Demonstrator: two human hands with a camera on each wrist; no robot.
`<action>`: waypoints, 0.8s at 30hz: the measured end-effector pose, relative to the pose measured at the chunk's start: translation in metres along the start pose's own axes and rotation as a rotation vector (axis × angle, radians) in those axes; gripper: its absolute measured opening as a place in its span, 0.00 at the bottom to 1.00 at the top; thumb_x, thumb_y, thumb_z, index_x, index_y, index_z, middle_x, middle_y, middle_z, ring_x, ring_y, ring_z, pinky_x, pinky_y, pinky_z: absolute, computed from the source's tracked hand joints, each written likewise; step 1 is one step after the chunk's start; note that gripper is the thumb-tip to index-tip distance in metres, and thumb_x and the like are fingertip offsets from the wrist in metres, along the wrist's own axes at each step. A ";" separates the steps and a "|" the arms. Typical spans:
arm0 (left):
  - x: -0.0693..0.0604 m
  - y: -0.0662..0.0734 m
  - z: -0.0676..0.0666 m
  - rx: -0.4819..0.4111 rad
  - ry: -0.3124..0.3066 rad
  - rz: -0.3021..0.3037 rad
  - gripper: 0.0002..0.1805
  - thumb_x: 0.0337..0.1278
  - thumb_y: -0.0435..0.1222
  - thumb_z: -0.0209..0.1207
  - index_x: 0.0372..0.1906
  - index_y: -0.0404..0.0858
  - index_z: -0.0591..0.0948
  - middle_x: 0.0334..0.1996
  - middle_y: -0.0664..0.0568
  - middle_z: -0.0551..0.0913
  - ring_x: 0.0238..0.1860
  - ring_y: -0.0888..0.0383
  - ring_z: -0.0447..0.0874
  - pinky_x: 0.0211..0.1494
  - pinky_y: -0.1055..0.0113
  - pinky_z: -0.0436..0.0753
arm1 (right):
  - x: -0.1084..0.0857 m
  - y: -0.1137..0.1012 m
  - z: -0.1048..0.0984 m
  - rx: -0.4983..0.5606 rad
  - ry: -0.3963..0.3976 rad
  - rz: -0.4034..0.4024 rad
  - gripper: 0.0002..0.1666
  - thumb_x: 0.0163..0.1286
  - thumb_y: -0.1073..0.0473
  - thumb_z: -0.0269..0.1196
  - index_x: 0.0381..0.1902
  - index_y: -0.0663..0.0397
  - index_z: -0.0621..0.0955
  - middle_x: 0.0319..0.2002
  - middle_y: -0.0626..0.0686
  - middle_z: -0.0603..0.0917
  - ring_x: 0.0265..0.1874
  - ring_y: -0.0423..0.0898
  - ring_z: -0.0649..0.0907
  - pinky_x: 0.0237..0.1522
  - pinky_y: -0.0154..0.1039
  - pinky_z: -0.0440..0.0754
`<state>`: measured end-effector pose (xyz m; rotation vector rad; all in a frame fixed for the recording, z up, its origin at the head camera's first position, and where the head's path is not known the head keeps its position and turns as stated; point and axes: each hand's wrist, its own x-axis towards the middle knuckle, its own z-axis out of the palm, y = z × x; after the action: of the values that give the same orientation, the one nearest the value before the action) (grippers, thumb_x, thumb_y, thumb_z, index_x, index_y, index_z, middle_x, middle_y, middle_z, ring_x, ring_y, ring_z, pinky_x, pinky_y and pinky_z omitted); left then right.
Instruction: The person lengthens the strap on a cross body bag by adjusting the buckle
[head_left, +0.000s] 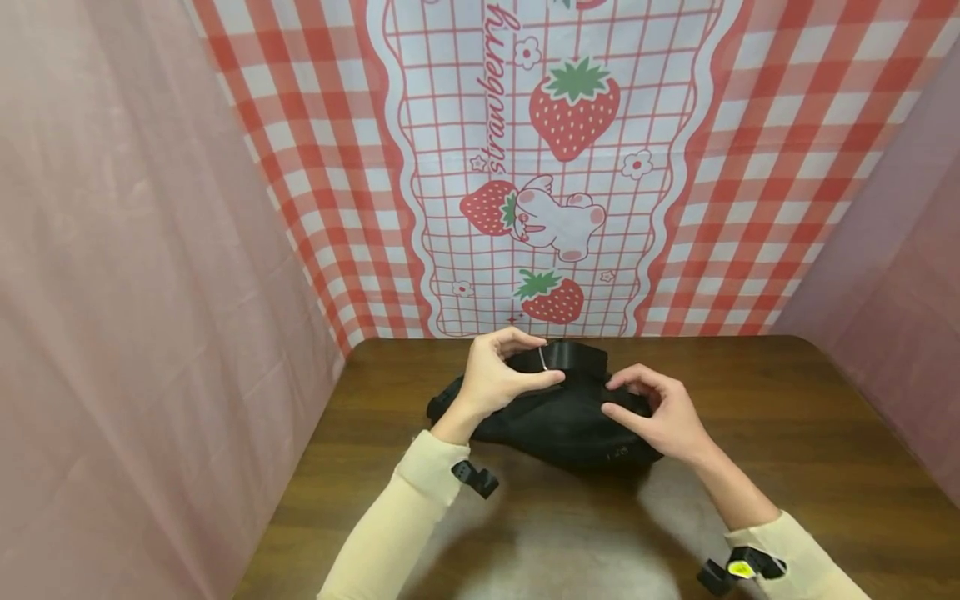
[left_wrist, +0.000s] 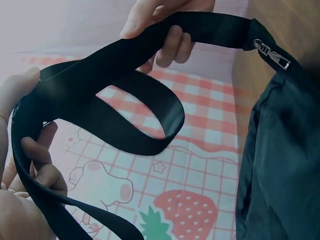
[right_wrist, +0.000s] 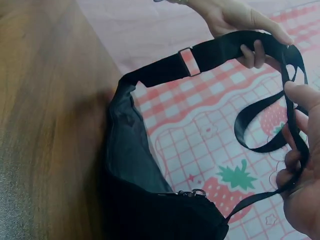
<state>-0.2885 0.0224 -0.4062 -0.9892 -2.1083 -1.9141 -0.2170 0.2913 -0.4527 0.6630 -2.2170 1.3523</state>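
Observation:
A black fabric bag (head_left: 577, 429) with a long black webbing strap (head_left: 577, 357) rests on the wooden table. My left hand (head_left: 495, 375) pinches the strap between thumb and fingers at the bag's far side. Over on the right, my right hand (head_left: 663, 412) holds another stretch of the same strap, as the left wrist view shows. A loose strap loop (left_wrist: 170, 120) hangs between the two hands. On the strap near my left hand sits a metal slider buckle (right_wrist: 190, 61). The strap's end joins the bag beside a metal zipper pull (left_wrist: 272, 55).
The brown wooden table (head_left: 780, 450) lies under the bag. Behind it hangs a red-and-white checked cloth with strawberries (head_left: 573, 108). Pink curtains (head_left: 135, 292) stand on both sides. Each wrist wears a small black camera (head_left: 474, 479) over a cream sleeve (head_left: 405, 508).

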 end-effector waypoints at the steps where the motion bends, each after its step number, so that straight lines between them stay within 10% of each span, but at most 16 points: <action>1: 0.000 0.000 0.001 0.000 -0.003 -0.001 0.21 0.45 0.29 0.82 0.47 0.36 0.90 0.49 0.42 0.92 0.51 0.59 0.91 0.58 0.67 0.88 | -0.001 0.001 0.000 0.006 -0.023 -0.001 0.20 0.59 0.76 0.75 0.48 0.59 0.86 0.44 0.44 0.88 0.38 0.37 0.81 0.43 0.26 0.80; 9: 0.000 0.003 0.012 0.037 -0.030 0.012 0.21 0.46 0.32 0.82 0.48 0.37 0.90 0.49 0.43 0.92 0.49 0.56 0.93 0.51 0.68 0.90 | 0.003 0.000 0.024 0.081 -0.177 0.057 0.24 0.66 0.72 0.73 0.57 0.61 0.79 0.52 0.58 0.89 0.45 0.35 0.87 0.50 0.31 0.88; 24: 0.000 0.001 0.013 0.068 -0.031 0.041 0.21 0.46 0.33 0.82 0.48 0.38 0.90 0.47 0.44 0.93 0.45 0.62 0.92 0.47 0.67 0.91 | 0.015 -0.019 0.035 -0.130 0.062 0.021 0.20 0.54 0.65 0.83 0.44 0.48 0.89 0.29 0.46 0.86 0.21 0.38 0.74 0.23 0.31 0.71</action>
<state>-0.2839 0.0346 -0.4080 -1.0467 -2.1372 -1.8069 -0.2214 0.2492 -0.4449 0.5457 -2.2452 1.2099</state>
